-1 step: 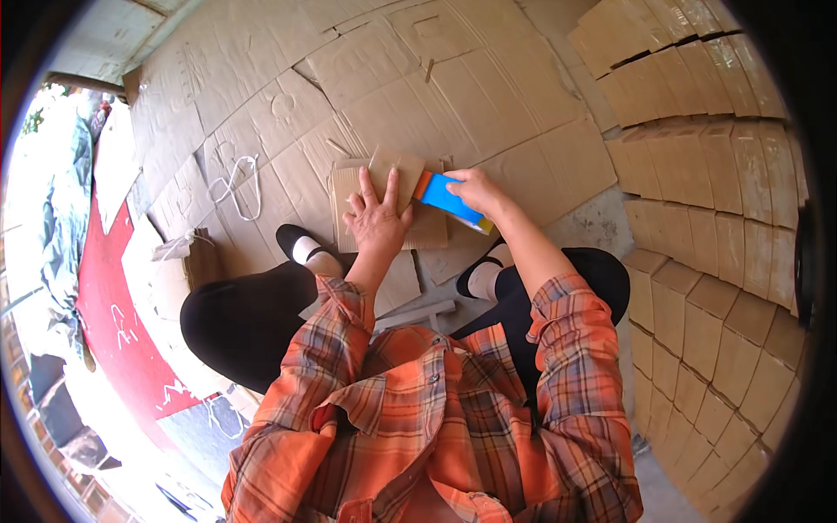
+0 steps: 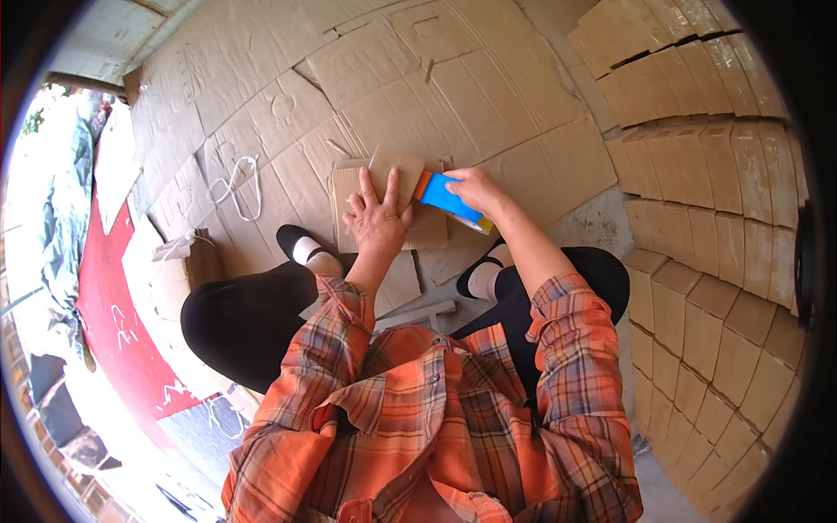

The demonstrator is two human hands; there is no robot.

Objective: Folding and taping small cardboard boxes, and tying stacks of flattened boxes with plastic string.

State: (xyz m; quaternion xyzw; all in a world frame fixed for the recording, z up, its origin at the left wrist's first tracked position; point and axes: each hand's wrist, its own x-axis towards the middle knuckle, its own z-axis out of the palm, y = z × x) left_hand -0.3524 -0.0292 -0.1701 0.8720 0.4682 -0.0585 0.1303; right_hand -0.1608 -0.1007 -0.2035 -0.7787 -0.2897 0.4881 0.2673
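Observation:
I sit on the floor with a small flat cardboard box point(image 2: 353, 185) lying in front of my knees. My left hand point(image 2: 377, 223) presses flat on top of it, fingers spread. My right hand point(image 2: 475, 187) grips a blue tape dispenser point(image 2: 446, 199) with an orange end, and that end rests against the box's right edge. My orange plaid sleeves and black trousers fill the lower part of the view.
Flattened cardboard sheets point(image 2: 488, 96) cover the floor ahead. Stacks of folded cardboard boxes point(image 2: 715, 174) form a wall at the right. A white cord point(image 2: 240, 183) lies at the left, beyond it a red mat point(image 2: 113, 296). My black shoes point(image 2: 296, 237) flank the box.

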